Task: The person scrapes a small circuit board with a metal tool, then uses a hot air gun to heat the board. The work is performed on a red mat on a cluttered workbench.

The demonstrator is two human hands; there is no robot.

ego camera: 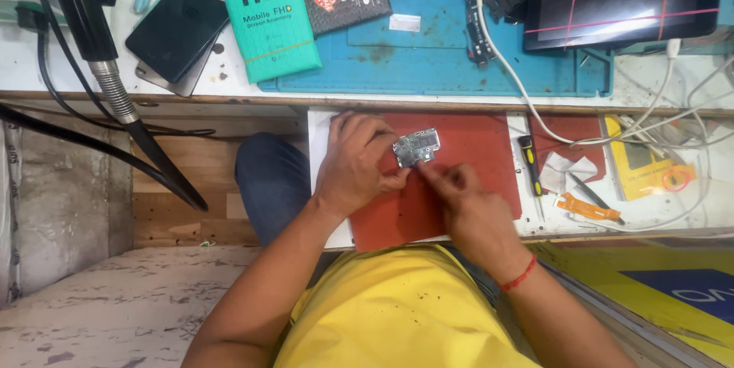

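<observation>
A small grey-green circuit board [417, 147] with tiny metal parts is sitting over the flat red rubber mat [474, 154], near the mat's top edge. The left hand [358, 165] is curling around the board's left side, and its thumb and fingers are pinching the board to hold it. The right hand [462, 200] is just below and to the right of the board, over the middle of the red mat. Its fingers are pressed together and the tips are touching the board's lower edge. I cannot tell if they are holding a tiny tool.

Just right of the red mat, a black and yellow screwdriver [531, 165] is lying on the white shelf. Farther right of the mat, an orange plastic pry tool [587, 206] is lying near white cables [535, 112]. Above the red mat, a big blue work mat [451, 54] is lying on the bench, with a green box [265, 12] on its left part.
</observation>
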